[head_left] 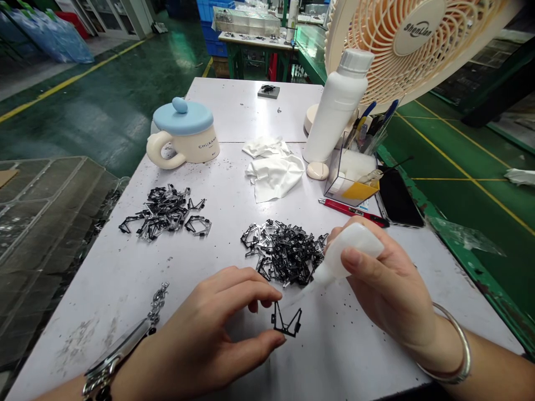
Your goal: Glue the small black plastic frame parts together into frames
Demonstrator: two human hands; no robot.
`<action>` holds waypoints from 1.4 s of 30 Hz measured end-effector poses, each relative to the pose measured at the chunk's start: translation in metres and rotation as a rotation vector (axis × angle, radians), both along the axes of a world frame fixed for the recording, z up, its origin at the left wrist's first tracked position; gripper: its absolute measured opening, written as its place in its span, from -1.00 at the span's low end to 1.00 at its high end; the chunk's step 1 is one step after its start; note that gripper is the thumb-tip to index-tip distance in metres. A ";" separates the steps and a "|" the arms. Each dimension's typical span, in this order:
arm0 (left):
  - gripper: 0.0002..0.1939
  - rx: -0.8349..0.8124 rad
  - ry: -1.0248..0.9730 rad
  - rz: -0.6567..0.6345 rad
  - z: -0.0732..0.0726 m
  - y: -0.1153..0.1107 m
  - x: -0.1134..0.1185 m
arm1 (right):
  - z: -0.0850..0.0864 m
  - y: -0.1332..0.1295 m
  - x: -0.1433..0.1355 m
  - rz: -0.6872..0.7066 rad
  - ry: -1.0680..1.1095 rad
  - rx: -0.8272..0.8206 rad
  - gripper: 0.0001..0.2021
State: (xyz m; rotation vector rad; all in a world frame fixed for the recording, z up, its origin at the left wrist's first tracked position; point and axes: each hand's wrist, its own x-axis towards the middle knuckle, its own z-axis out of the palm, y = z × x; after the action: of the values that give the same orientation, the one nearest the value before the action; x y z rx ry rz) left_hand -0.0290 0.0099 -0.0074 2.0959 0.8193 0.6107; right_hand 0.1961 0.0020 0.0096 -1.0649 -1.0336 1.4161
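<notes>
Between the thumb and fingertips of my left hand (234,317) is a small black plastic frame part (286,324) with thin struts, held above the table. My right hand (388,284) grips a white squeeze bottle (349,250), tilted so its thin nozzle points down-left at the black part. Whether the tip touches the part I cannot tell. Just behind both hands lies a dense pile of black parts (288,253). A second, looser pile (167,211) of black and clear pieces sits farther left.
A blue-lidded mug (184,133) stands back left, near a white cloth (276,172). On the right are a tall white bottle (338,106), a clear holder with tools (353,172), a red cutter (353,211), a phone (399,195) and a large fan (418,44).
</notes>
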 end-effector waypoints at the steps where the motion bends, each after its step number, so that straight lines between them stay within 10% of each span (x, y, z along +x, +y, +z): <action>1: -0.74 -0.002 0.000 0.000 0.000 0.000 0.000 | 0.000 0.000 0.000 0.001 0.002 0.001 -0.83; 23: -0.72 0.051 -0.013 0.014 -0.001 0.000 0.000 | 0.004 0.008 0.005 -0.191 -0.023 0.119 -0.78; 42: -0.73 0.080 0.004 0.023 -0.004 0.000 -0.001 | 0.005 0.004 0.005 -0.026 0.023 0.113 -0.86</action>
State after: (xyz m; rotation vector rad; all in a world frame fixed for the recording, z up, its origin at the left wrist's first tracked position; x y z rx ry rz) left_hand -0.0300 0.0095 -0.0116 2.1629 0.8350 0.6621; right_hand 0.2010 0.0058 0.0143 -0.9741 -1.0668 1.3299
